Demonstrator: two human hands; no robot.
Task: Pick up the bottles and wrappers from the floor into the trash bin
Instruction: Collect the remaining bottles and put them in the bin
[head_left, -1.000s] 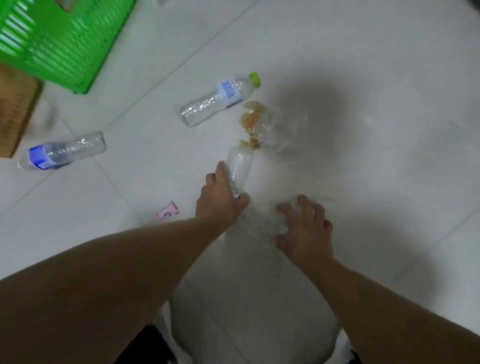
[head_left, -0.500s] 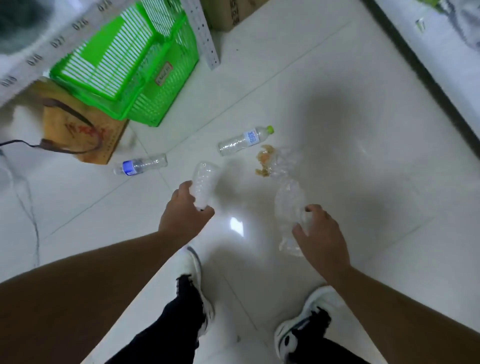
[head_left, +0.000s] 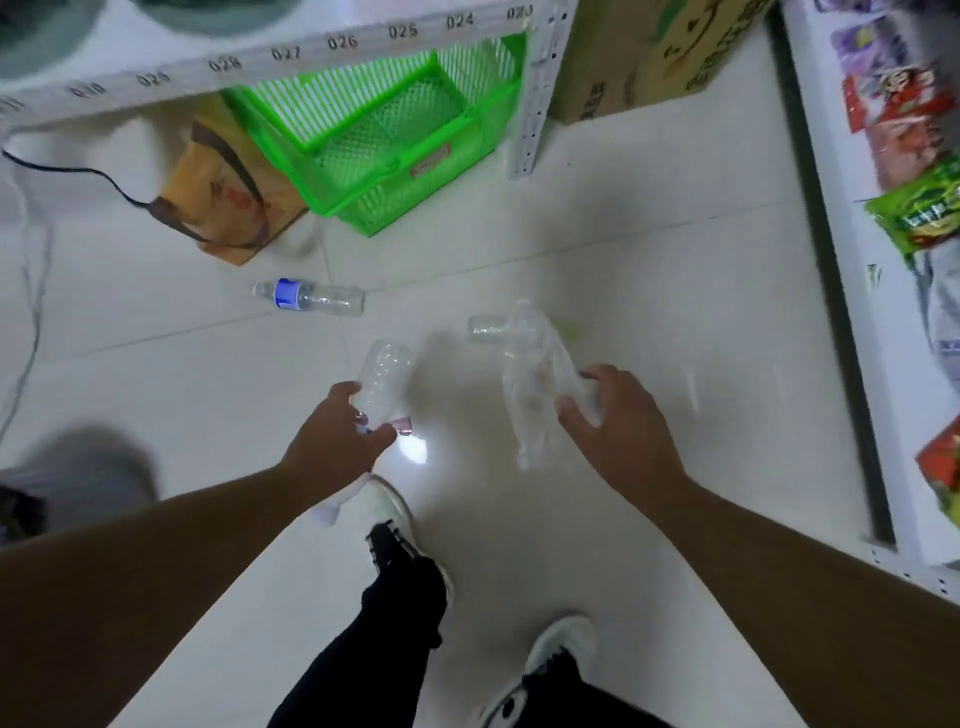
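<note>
My left hand grips a clear crumpled plastic bottle by its lower end, held above the white floor. My right hand holds a clear plastic wrapper that hangs in front of it. A bottle with a blue label lies on the floor to the left. Another clear bottle lies partly hidden behind the wrapper, a blurred green cap beside it. A small pink wrapper shows on the floor beside my left thumb. No trash bin is plainly visible.
Green plastic baskets stand under a white numbered shelf, with a brown paper bag to their left and a cardboard box to their right. A shelf of snack packs lines the right side. A black cable runs at left. My shoes are below.
I have stood up from the floor with the bottle in my left hand and the wrapper in my right. The view has lifted and swung, so the shelves have come into sight.
</note>
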